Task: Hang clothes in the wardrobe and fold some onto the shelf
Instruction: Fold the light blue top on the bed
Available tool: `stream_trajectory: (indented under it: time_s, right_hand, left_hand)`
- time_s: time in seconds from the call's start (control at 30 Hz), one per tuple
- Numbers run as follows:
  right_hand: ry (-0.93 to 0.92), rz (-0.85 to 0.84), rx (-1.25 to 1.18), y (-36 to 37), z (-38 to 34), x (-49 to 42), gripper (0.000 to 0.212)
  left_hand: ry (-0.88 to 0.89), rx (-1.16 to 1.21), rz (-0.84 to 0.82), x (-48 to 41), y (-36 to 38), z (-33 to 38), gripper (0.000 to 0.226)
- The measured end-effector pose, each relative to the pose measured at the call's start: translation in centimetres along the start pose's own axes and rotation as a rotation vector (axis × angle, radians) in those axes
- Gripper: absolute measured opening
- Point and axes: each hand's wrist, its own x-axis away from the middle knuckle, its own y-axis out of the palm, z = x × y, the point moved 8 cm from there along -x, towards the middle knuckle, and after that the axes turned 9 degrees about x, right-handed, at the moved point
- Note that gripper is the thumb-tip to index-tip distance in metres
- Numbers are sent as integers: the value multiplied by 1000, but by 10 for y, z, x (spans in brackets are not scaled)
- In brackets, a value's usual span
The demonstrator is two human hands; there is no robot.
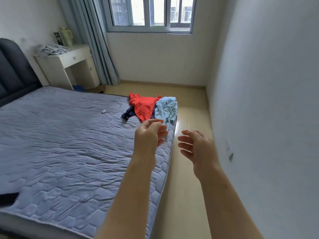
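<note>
A small heap of clothes lies at the far right corner of the bed: a red garment (143, 106), a light blue patterned garment (166, 109) beside it, and a dark navy piece (127, 115) sticking out underneath. My left hand (148, 135) is raised just in front of the heap, fingers loosely curled and holding nothing. My right hand (195, 145) hovers over the floor strip beside the bed, fingers relaxed and empty. Neither hand touches the clothes. No wardrobe or shelf is in view.
The bed (60, 144) with a blue-grey quilted cover fills the left; a white cable and small plug (104, 111) lie on it. A white desk (69, 57) with crumpled cloth stands at the back left by the curtain. The wall (267, 118) is close on the right.
</note>
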Motion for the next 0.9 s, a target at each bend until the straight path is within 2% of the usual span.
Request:
stream_trajectory:
  time_s: [0.2,0.5,0.67,0.9]
  right_hand:
    - [2,-17,-1,-20,-18,-119,15]
    - [20,-47,17,-56,-84,-321,14]
    - [92,-131,68,-39,-78,-405,15]
    - [86,-147,110,6,-96,-551,17]
  left_hand:
    - [5,-1,-4,-99,67,-29,18]
    - [-7,46,104,-257,177,-51,18]
    - [-46,41,188,-337,193,-71,18]
    - [-48,30,148,-490,224,-76,17]
